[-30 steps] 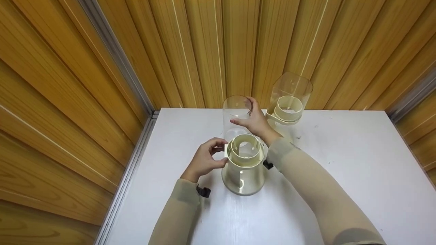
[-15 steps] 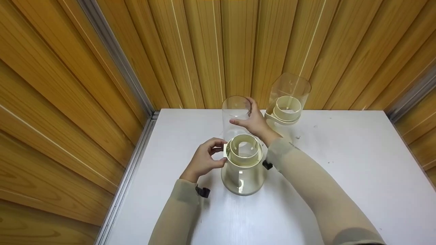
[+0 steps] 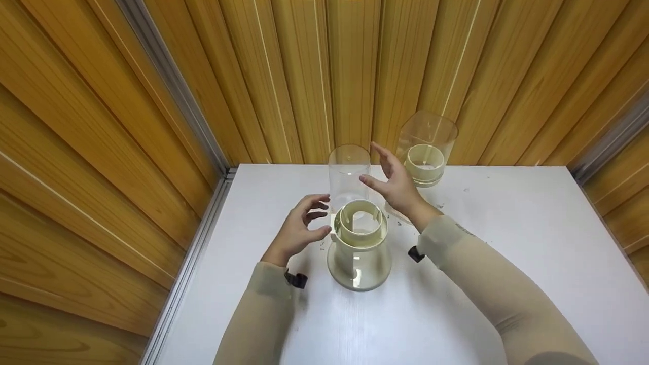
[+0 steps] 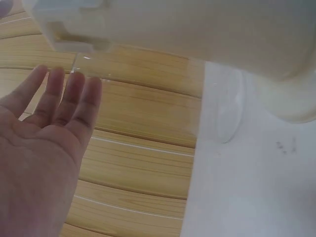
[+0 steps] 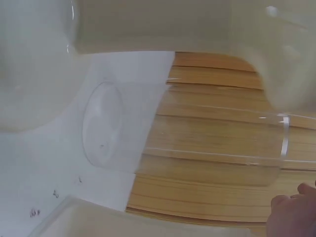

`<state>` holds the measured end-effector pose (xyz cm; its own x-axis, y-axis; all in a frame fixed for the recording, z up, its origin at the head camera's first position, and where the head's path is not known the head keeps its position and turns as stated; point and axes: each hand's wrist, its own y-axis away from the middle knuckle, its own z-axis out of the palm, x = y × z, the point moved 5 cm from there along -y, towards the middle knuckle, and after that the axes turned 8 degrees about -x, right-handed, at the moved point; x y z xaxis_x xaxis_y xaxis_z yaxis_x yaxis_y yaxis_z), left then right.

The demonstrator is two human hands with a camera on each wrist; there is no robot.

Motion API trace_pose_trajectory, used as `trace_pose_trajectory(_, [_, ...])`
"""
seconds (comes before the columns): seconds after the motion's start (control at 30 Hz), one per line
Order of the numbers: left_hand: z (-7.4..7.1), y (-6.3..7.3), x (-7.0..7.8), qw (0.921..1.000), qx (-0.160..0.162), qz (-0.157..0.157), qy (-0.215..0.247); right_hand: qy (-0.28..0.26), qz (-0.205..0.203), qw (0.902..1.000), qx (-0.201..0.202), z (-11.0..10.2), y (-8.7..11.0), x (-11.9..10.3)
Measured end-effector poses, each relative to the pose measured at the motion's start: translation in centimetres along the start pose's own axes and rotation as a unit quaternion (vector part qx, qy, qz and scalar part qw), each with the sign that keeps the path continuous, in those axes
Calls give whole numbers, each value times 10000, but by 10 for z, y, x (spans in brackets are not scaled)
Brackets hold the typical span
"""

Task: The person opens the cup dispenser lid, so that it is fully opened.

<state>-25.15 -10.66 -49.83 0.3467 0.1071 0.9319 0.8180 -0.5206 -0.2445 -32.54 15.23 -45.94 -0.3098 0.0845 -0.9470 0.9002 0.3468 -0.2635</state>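
Wood-patterned panels (image 3: pixel 350 76) rise behind the front stand (image 3: pixel 360 243) and well off to its left and right. The white table (image 3: pixel 507 263) carries the front stand and spreads out on every side of it. A grey metal rail (image 3: pixel 190 274) runs along the table's edge, well to the left of the front stand. Two pale sleeves come in from the near side, the left sleeve (image 3: pixel 253 317) to the left of the front stand and the right sleeve (image 3: pixel 499 284) to its right. The front stand itself is cream, upright, with a ring-shaped top above a wide round base. Behind it and to the right is a similar rear stand (image 3: pixel 426 175), with a clear, faintly tinted piece rising about its ring. Just behind the front stand, a clear cylinder (image 3: pixel 350 175) stands upright on the table. The left hand (image 3: pixel 299 230) is just left of the front stand's top, thumb and fingers apart; whether the thumb tip touches the stand, I cannot tell. The right hand (image 3: pixel 400 190) is behind and to the right of the front stand, beside the clear cylinder, thumb and fingers likewise apart. Smallest are dark specks (image 3: pixel 399 223) on the table, right of the front stand.
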Motion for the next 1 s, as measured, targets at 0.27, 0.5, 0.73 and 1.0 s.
trace_pose_trajectory(0.27, [-23,-15,45,9968,645,226,-419,-162,-730,9969,249,-26,37,-59])
trace_pose_trajectory(0.5, [-21,-45,94,9906,1117,154,-772,86,-1221,9890,833,-60,49,-83])
trace_pose_trajectory(0.73, [-1,-89,121,9880,1335,-463,-624,241,-998,9823,1568,-94,41,-83])
trace_pose_trajectory(1.0, [32,-136,127,9846,1509,-881,-96,1039,-307,9806,1635,-115,21,-69])
